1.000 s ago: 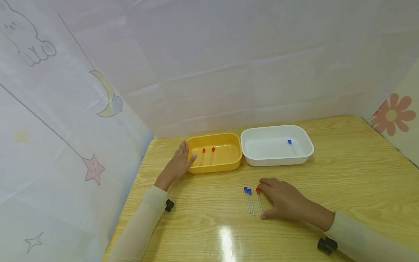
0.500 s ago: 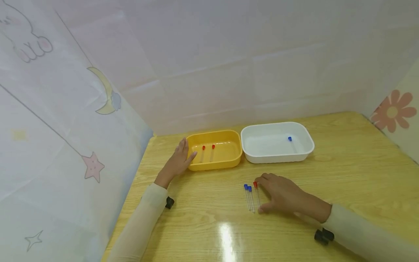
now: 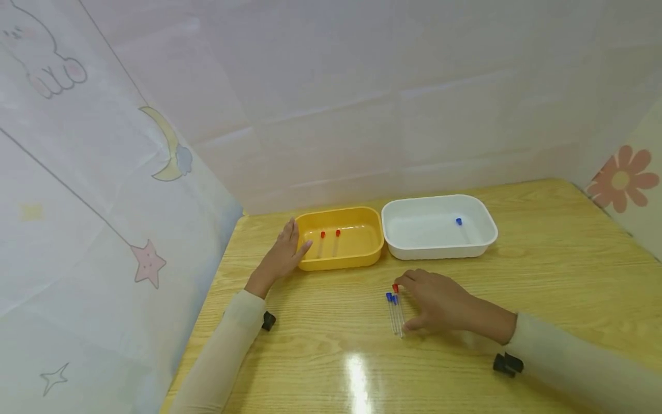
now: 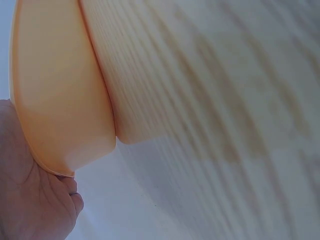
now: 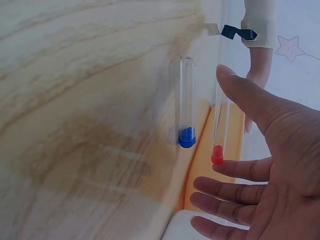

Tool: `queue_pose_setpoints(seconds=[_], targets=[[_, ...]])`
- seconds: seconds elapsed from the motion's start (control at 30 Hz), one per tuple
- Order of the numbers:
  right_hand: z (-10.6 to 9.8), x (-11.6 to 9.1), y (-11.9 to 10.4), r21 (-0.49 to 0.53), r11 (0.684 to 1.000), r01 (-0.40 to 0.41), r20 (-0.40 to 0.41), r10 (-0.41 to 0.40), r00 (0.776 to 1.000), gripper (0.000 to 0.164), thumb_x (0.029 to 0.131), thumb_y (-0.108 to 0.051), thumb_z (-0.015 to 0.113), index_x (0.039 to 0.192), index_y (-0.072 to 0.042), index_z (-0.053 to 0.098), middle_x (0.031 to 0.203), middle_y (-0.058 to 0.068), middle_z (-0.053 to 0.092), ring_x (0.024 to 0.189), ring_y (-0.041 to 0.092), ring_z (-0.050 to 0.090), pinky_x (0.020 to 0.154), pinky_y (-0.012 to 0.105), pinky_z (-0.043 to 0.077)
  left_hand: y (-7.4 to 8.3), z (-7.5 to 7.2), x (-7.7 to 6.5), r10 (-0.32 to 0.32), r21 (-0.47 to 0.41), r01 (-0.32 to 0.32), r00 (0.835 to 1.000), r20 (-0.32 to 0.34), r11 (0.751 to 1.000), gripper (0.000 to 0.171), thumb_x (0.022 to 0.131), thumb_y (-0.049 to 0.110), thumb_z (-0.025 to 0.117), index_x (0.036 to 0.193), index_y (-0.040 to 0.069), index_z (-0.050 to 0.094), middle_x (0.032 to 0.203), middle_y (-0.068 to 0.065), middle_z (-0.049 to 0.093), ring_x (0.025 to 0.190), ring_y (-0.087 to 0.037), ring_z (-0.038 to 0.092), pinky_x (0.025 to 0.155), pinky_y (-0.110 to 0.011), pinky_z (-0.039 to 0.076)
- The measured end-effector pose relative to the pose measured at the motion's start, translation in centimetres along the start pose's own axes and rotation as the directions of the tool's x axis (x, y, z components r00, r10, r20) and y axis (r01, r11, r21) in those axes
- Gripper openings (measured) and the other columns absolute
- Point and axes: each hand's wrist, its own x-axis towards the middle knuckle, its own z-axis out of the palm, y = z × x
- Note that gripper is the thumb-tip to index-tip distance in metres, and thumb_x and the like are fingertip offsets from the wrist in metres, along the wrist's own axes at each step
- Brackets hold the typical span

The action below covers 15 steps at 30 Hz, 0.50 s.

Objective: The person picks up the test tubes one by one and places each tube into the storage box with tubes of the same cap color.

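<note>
My right hand pinches a red-capped test tube lengthwise, thumb at its clear end and index finger at the cap. In the right wrist view this tube is raised off the tabletop. Beside it, two blue-capped test tubes lie on the table, partly overlapped by the held tube in the head view. My left hand rests against the left end of a yellow tray, fingers straight along its outside and thumb over the front rim. Two red-capped test tubes lie in that tray.
A white tray stands just right of the yellow one, with one blue-capped test tube inside. Both sit on a wood-grain table near a pale cloth backdrop at the back and sides.
My right hand has moved left with the red-capped test tube, bringing it from beside the blue-capped pair to over them. My left hand has stayed at the yellow tray.
</note>
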Motion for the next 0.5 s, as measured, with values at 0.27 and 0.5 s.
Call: queue_pose_setpoints(seconds=[0.27,0.5], targets=[[-0.7,0.7,-0.3,-0.01,1.0,0.028,-0.01,-0.028,1.0,0.091,0.069,-0.058,0.088,0.135,-0.002,0.059,0.129,0.015,0.061,0.113,0.034,0.062,0.09,0.051,0.054,0.0,0.1,0.1,-0.002,0.005,0.002,1.0,0.006,1.0,0.089,0.106,0.064,0.018,0.159,-0.002,-0.008,0.167,-0.015,-0.018,0.155,-0.031,-0.01,0.124,-0.05,0.003],[-1.1,1.5,-0.4,-0.02,0.997,0.07,-0.025,-0.071,0.997,0.09,0.068,-0.061,0.088,0.133,-0.004,0.061,0.125,0.011,0.061,0.11,0.028,0.062,0.09,0.047,0.054,0.1,0.1,0.1,-0.003,0.002,0.003,1.0,-0.002,1.0,0.086,0.108,0.06,0.022,0.159,-0.003,-0.006,0.167,-0.015,-0.017,0.155,-0.034,-0.008,0.124,-0.051,0.004]])
